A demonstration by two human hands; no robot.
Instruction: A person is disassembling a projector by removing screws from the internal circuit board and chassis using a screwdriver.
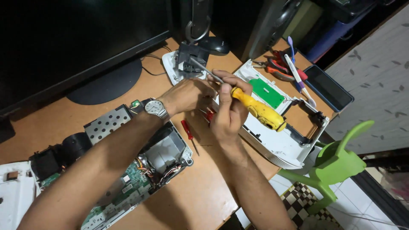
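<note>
Wooden counter [204,200] carrying a dismantled device. Black monitor [76,38] at 10 o'clock, on a round base.

Opened chassis [136,170] at 7 o'clock: perforated metal plate, green circuit board, bundled wires, partly under the left forearm. White housing shell [281,147] at 3 o'clock, with a green panel [267,92] inside, overhanging the counter edge.

Green plastic chair [336,164] at 4 o'clock, on the floor beside the counter. Dark tray [328,87] at 2 o'clock, with pliers and a toothbrush just beside it.

Right hand [228,113] at centre, grip clenched on the yellow screwdriver [257,111]; handle pointing to 4 o'clock, shaft running to 10 o'clock toward a small black part [189,59] on a white piece.

Left hand [187,96] touching the right hand, fingers curled near the shaft; whether grasping anything cannot be told. Wristwatch [154,107] on the left wrist.

Small red screwdriver [188,134] lying on the counter at centre, just below the hands.
</note>
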